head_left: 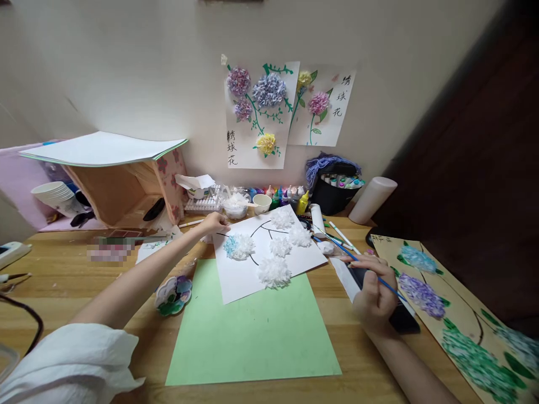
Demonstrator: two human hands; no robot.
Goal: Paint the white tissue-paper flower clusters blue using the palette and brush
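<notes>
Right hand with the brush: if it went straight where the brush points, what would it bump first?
Probably the white tube: the blue brush in the right hand points toward it. I can't tell how high the brush is, so it might pass over.

Desk: wood, smooth, visible grain, faint sheen. Beneath the left hand: white sheet, paper, matt; its flowers ruffled, rough. Nearer the wearer than both hands: green sheet, smooth, matt. Beyond the right hand: white cylinder, smooth. Left sleeve: white cloth, creased.
</notes>
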